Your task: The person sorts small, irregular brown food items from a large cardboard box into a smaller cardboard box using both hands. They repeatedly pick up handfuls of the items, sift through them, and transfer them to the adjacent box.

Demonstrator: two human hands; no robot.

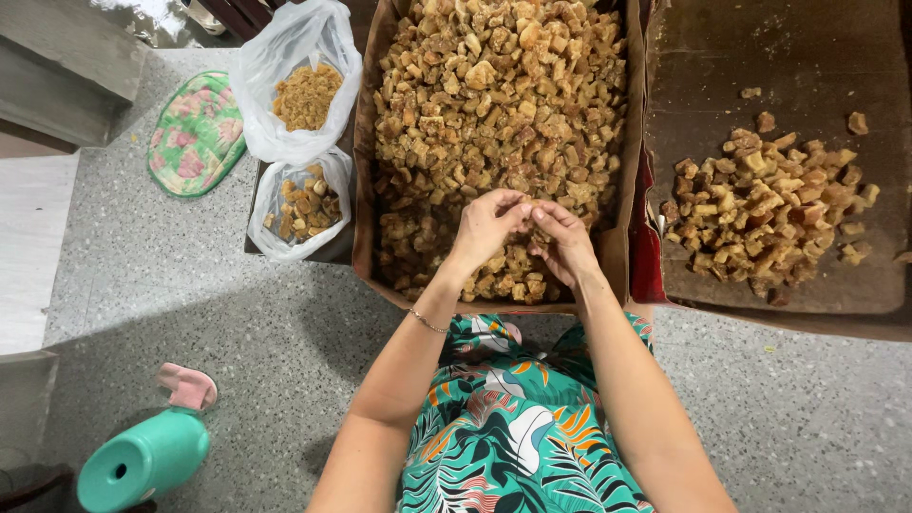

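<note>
A big cardboard box in front of me is full of golden-brown sugary chunks. My left hand and my right hand meet over the box's near end. Their fingertips pinch together on one small brown chunk between them. A thin bracelet circles my left wrist. A second, flatter brown box to the right holds a smaller pile of the same chunks.
Left of the big box, two white plastic bags hold fine brown crumbs and larger chunks. A floral quilted pad lies on the speckled floor. A teal plastic container and a pink cloth sit at lower left.
</note>
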